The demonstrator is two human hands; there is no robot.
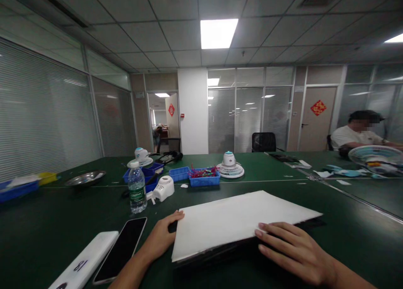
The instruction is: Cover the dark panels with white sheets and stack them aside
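Note:
A flat white sheet or stack of paper (pixel 233 217) with a dark layer under it lies in front of me, at a slant to the table. My left hand (pixel 162 234) is closed on its left edge, the fingertips at the far corner. My right hand (pixel 289 247) rests over the near edge, its fingers stretched out and the tips touching the white surface. The right thumb is hidden. Left of my left hand lie a dark-screened phone (pixel 123 249) and a white slab marked in black (pixel 88 259).
A water bottle (pixel 137 188) and a white fan housing (pixel 164 188) stand beyond my left hand. Behind are blue bins (pixel 204 182), one holding red wires, and a white fan part (pixel 230 167). A metal dish (pixel 86 178) sits left. A person (pixel 359 131) sits at right.

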